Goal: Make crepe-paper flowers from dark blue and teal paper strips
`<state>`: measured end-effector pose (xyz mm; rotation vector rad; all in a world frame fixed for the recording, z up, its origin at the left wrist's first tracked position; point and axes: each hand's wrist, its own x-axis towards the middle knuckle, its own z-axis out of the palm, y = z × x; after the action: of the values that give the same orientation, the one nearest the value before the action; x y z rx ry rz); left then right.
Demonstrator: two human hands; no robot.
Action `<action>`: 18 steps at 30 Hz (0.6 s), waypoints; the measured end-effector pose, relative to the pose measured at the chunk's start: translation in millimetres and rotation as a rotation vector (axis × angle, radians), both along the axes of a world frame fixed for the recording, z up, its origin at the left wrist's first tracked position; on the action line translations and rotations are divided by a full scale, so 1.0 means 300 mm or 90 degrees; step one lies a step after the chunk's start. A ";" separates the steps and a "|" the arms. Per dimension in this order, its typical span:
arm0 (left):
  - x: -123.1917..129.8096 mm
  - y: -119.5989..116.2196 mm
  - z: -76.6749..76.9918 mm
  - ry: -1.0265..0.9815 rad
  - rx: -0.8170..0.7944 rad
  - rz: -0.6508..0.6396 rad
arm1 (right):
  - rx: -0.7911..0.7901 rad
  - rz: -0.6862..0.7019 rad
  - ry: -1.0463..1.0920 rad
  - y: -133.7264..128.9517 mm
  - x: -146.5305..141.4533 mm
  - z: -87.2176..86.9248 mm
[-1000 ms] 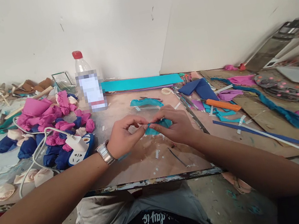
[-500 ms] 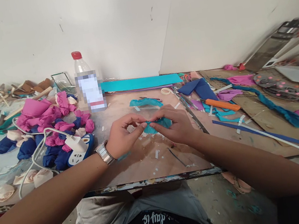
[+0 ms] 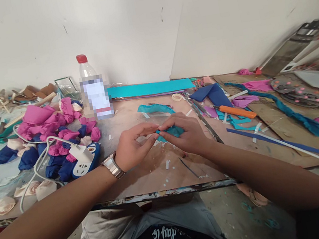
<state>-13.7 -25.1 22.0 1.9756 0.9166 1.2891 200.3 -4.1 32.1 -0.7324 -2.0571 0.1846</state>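
Observation:
Both hands meet above the middle of the work table. My left hand [image 3: 135,145] pinches one end of a teal crepe paper strip [image 3: 174,131] between thumb and forefinger. From the other side my right hand [image 3: 186,133] grips the same strip, thumb and fingertips touching those of the left. A small bunched bit of the paper shows between the fingertips, and the rest spreads behind the right hand's fingers. Another teal crepe paper piece [image 3: 154,108] lies curved on the table just beyond the hands.
Pink, navy and cream paper flowers [image 3: 56,127] crowd the left, beside a power strip [image 3: 85,165] with a white cable. A bottle [image 3: 86,69] stands behind a phone [image 3: 97,98]. To the right lie an orange utility knife [image 3: 235,112], a white stick [image 3: 307,150] and paper scraps.
The fingertips have shifted slightly on the teal crepe paper, and its pinched end looks more tightly bunched. My left wrist has turned a little. Everything else stays put.

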 end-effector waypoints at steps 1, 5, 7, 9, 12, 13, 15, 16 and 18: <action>0.000 0.000 0.000 0.003 0.003 -0.002 | -0.003 -0.002 -0.003 0.000 0.000 0.000; -0.001 0.005 -0.004 -0.002 -0.006 -0.011 | -0.013 -0.014 -0.012 -0.001 0.003 0.000; -0.001 0.008 -0.007 -0.011 -0.016 -0.014 | -0.015 -0.015 -0.012 -0.001 0.004 0.001; -0.001 0.012 -0.009 -0.024 -0.021 -0.012 | -0.016 -0.009 -0.015 -0.002 0.005 0.003; -0.001 0.016 -0.010 -0.039 -0.020 -0.002 | -0.013 0.001 -0.019 -0.005 0.004 0.007; -0.001 0.016 -0.009 -0.040 -0.019 0.001 | -0.012 0.001 -0.020 -0.006 0.004 0.008; 0.000 0.016 -0.008 -0.038 -0.016 0.003 | -0.012 -0.005 -0.021 -0.007 0.002 0.009; 0.000 0.015 -0.008 -0.035 -0.015 0.003 | -0.011 -0.009 -0.021 -0.007 0.002 0.009; 0.000 0.013 -0.005 -0.027 -0.014 0.001 | -0.009 -0.014 -0.022 -0.006 0.001 0.008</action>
<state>-13.7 -21.3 20.4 1.9239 0.9075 1.3110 200.5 -6.0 34.4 -0.7711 -2.0819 0.1746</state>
